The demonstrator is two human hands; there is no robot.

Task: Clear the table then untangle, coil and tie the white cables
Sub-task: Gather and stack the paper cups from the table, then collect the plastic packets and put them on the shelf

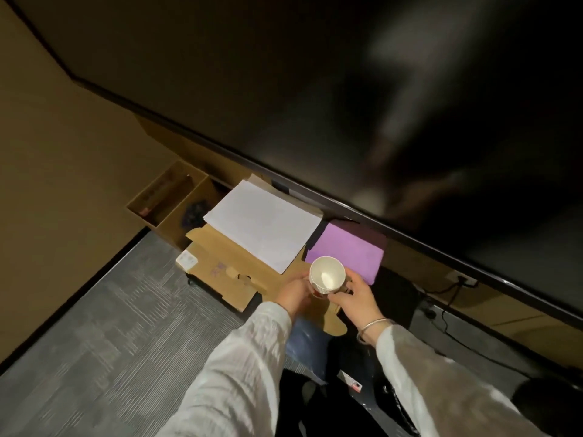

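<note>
Both hands hold a stack of white paper cups (327, 276) up in the air above a flat brown cardboard box (220, 263) on the floor; the left hand (295, 293) has its grip curled round the left side of the stack; the right hand (353, 296) has its grip curled round the right side, with a thin bracelet (372, 326) on that wrist. White paper sheets (262, 223) lie on the cardboard; a purple folder (347, 250) lies just beside them, under the edge of a big dark screen (315, 89); a black cord (448, 313) runs along the floor by the wall; no white cables show.
</note>
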